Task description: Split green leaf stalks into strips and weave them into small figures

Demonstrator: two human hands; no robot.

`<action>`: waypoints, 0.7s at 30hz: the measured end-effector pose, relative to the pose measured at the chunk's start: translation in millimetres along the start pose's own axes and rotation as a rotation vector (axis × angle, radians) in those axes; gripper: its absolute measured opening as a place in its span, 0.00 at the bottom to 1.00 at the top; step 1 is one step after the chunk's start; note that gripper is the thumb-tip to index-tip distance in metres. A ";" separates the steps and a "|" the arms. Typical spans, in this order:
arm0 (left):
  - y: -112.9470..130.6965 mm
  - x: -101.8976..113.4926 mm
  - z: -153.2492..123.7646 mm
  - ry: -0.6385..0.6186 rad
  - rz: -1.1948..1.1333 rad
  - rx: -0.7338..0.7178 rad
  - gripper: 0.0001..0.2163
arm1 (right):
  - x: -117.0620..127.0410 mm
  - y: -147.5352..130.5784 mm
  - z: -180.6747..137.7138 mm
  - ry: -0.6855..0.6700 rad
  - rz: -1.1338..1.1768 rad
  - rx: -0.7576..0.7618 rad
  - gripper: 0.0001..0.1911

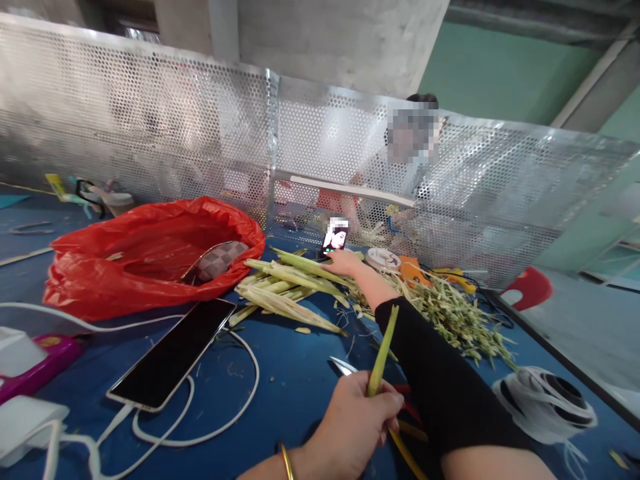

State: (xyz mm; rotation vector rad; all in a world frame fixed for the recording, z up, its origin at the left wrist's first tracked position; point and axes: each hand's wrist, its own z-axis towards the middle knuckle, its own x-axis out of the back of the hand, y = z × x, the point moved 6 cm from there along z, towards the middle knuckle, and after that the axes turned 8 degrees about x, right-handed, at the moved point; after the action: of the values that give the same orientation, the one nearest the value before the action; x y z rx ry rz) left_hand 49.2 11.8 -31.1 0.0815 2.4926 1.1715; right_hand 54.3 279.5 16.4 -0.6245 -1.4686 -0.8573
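Note:
My left hand [353,417], with a gold bangle at the wrist, is closed around a pale green plant stalk [384,347] that points upward. Just behind those fingers lie scissors [343,365], their blades showing and the rest partly hidden by my hand. Over the stalk pile stretches my right hand [346,263], black-sleeved, its fingers extended at the lower edge of a small lit phone [334,239]. Whether a fingertip touches the screen is unclear. Long green and whitish stalks [287,287] lie beneath and left of that hand.
A heap of thin trimmed plant pieces [450,310] lies right of my right arm. A red plastic bag [135,257] with a checked pouch sits at left. Nearer are a charging phone [173,357] and white cable. White twine [545,403] stands right. Perforated metal [200,133] separates another person.

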 end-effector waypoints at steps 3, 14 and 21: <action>-2.6 -0.8 0.3 0.004 0.005 0.030 0.04 | -11.4 9.8 -4.1 -0.060 -0.031 0.013 0.16; -3.4 -1.3 -0.3 -0.014 0.000 0.017 0.03 | -17.6 -2.4 -5.7 -0.064 -0.058 0.038 0.15; -2.9 -1.3 -1.8 -0.015 0.001 0.023 0.02 | -2.3 -21.3 -8.8 0.027 -0.026 0.046 0.15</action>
State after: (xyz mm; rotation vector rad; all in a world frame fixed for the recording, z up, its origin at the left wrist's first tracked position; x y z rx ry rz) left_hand 50.1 8.3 -31.9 0.0972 2.4932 1.1391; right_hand 42.5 260.4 10.8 -0.5589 -1.4704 -0.8469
